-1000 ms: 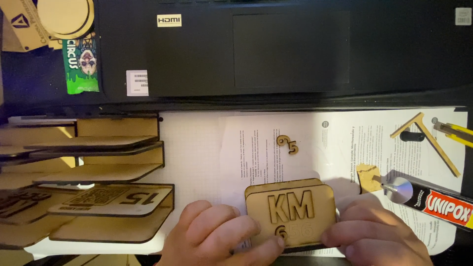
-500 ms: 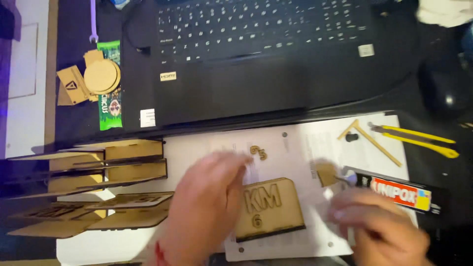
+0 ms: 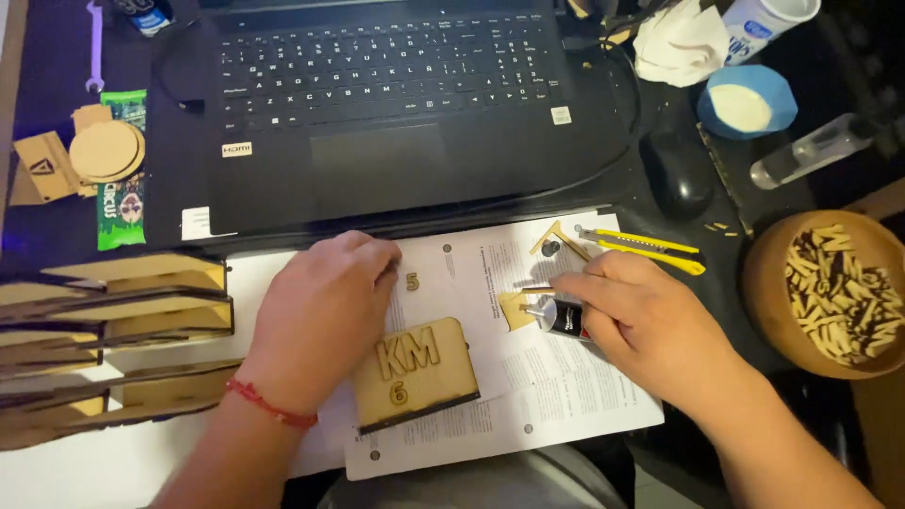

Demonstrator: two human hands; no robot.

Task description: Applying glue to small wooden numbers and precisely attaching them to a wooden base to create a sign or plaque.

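Lower centre of frame: small wooden plaque point(image 3: 416, 374) with raised cut-out letters and a digit glued on, lying tilted on a printed paper sheet point(image 3: 528, 396). Its left edge is just beside the left hand point(image 3: 320, 316).

Left hand: palm down, fingers curled together, knuckles toward the top of the frame; fingertips reach near a loose wooden digit point(image 3: 412, 281) on the paper just above the plaque. Cannot tell whether the fingertips pinch anything. A red string bracelet point(image 3: 269, 405) sits on the wrist.

Right hand point(image 3: 641, 320), right of centre: fingers closed around a glue tube point(image 3: 561, 318), whose metal nozzle end points left toward a small wooden offcut point(image 3: 517, 307) on the paper.

Just above the right hand: a yellow utility knife point(image 3: 646, 247) and a thin angled wooden piece point(image 3: 556, 240), both at the paper's upper right corner.

Left edge, mid-frame: a stack of flat wooden parts point(image 3: 113, 330), layered.

Right edge: round wooden bowl point(image 3: 764, 283) filled with small wooden pieces.

Upper half: black laptop point(image 3: 377, 104), open, keyboard visible. Left of it, round wooden discs point(image 3: 106, 151) and a green packet point(image 3: 121, 203). Right of it, a black mouse point(image 3: 681, 174), a blue cup point(image 3: 749, 104) and crumpled white tissue point(image 3: 681, 42).
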